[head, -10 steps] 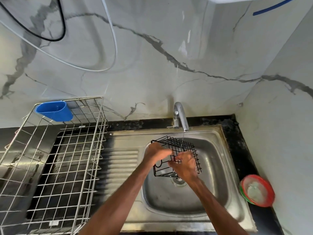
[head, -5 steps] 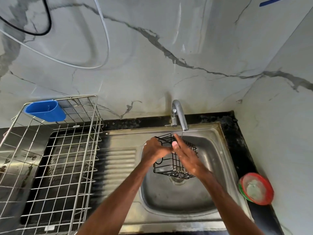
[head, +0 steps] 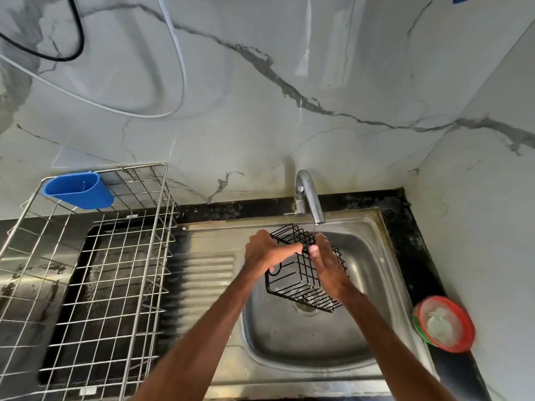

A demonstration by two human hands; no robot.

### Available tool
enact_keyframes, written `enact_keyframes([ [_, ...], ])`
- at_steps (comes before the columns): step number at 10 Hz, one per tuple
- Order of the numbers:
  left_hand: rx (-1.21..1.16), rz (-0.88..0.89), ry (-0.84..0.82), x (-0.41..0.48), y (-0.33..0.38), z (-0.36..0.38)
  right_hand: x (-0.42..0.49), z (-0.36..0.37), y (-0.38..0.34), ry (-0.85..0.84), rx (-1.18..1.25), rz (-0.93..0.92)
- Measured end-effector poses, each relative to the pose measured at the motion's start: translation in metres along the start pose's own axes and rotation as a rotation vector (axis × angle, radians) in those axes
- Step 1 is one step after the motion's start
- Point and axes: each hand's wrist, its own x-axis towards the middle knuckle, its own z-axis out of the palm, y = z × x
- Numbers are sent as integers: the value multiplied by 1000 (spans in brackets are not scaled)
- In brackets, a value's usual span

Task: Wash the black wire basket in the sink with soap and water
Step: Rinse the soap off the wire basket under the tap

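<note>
Here the left hand (head: 266, 253) grips the left rim of the black wire basket (head: 298, 287), fingers curled over the wire. The right hand (head: 328, 267) lies flat against its side, fingers straight. The basket is held tilted over the sink (head: 376, 256) bowl, just under the tap (head: 308, 198). This looks like the rubbing or rinsing step. The next move likely calls for turning the basket to reach other wires. A red bowl (head: 443, 322), perhaps holding soap, sits on the desk to the right.

Black wire basket (head: 301, 280) — blue cup (head: 78, 191), grey-veined marble wall (head: 260, 117)
</note>
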Motion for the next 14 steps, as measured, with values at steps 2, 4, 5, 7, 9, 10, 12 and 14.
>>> enact_keyframes([
  [2,-51,-36,-20,3,-10,-10,-25,22,-66,-95,295,-112],
  [4,-89,-33,12,5,-11,-26,-3,-20,-18,72,151,49],
  [5,-63,-14,3,4,-8,-29,-3,-29,-5,45,-58,138],
  [7,10,30,7,2,0,-15,-18,2,-55,-101,276,-340],
  [9,14,36,-3,2,5,-14,-5,-7,-72,-49,187,-280],
  [10,-73,-14,0,6,4,-18,7,-17,-48,45,116,-127],
  [12,-54,-43,0,15,0,-20,12,-26,-22,-10,160,105],
  [14,32,-28,-30,23,12,-17,2,1,-76,-104,292,-104],
])
